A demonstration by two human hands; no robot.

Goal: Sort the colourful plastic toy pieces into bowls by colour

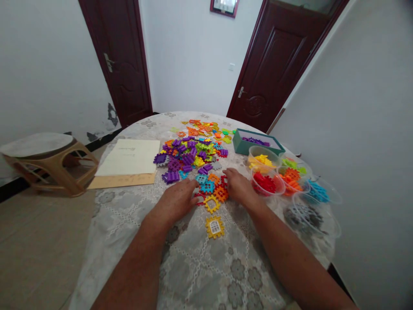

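Observation:
My left hand [180,199] rests at the left side of a small group of window-shaped plastic pieces, fingers apart, beside a blue piece [207,186] and a red one. On the right of that group, my right hand [238,185] has its fingers bent over a dark red piece [224,181]; its grip is unclear. An orange piece [221,193] and a yellow square frame [212,204] lie between the hands. Nearer to me is a yellow piece with a white window [215,227]. A mixed purple, green and yellow pile [187,156] sits just beyond.
Clear tubs with yellow [262,162], red [264,183], orange [292,181], blue [318,190] and grey pieces [303,216] stand at the right. Behind them is a green box [241,144]. Paper sheets [129,158] lie at the left. Orange pieces [201,128] are scattered at the far edge.

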